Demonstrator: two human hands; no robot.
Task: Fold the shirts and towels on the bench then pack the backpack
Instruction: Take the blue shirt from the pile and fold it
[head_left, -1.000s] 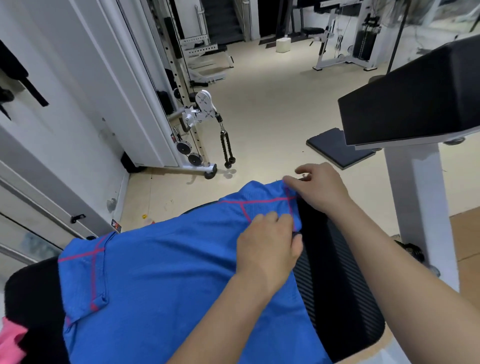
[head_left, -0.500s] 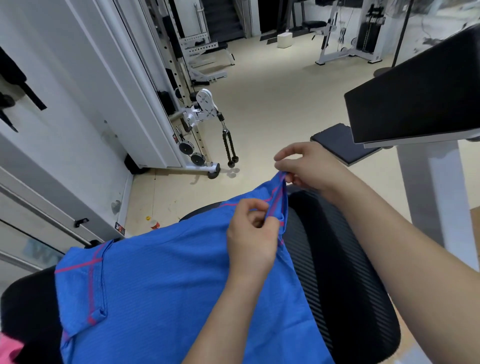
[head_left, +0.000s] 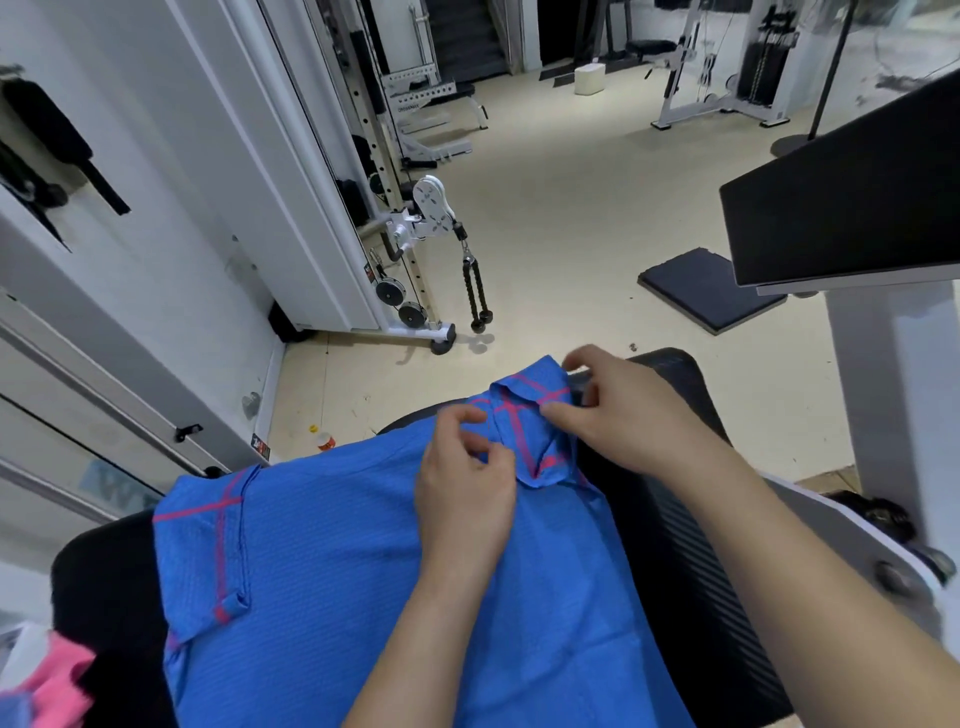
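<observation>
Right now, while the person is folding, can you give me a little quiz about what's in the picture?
1. True or false: the blue shirt lies spread on the black bench.
2. Pick one: the stripes on the shirt are A) green, B) pink, C) yellow.
3. Fill the gap: the left hand and the right hand are both at the shirt's folded ____.

Key: 1 true. 2 B. 3 sleeve.
</observation>
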